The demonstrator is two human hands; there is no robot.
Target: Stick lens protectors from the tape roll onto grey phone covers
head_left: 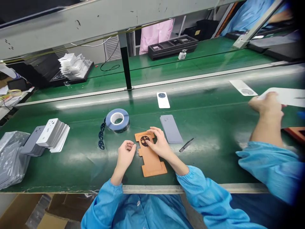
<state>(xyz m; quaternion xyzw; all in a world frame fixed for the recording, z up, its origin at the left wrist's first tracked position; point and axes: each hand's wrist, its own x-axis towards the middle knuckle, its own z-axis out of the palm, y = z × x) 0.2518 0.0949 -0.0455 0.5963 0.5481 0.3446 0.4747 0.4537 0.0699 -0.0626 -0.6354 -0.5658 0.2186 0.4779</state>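
Note:
An orange fixture plate (152,160) with notched edges lies on the green bench in front of me. On its upper part is a black round sticker (144,141) with several holes. My right hand (160,142) rests over the fixture, its thumb on the sticker and its other fingers extended apart near the top edge. Just left of the fixture, my left hand (126,155) has its fingers curled and thumb pressed against them; what they hold, if anything, cannot be made out. A roll of blue film tape (117,120) stands behind, with a strip of black round stickers (101,135) trailing from it.
Grey phone-shaped sheets (171,128) and dark tweezers (186,145) lie to the right. A white panel (163,100) is farther back. Stacked panels (52,135) and a plastic bag (13,159) sit left. A co-worker's hand (268,105) holds a white sheet at right.

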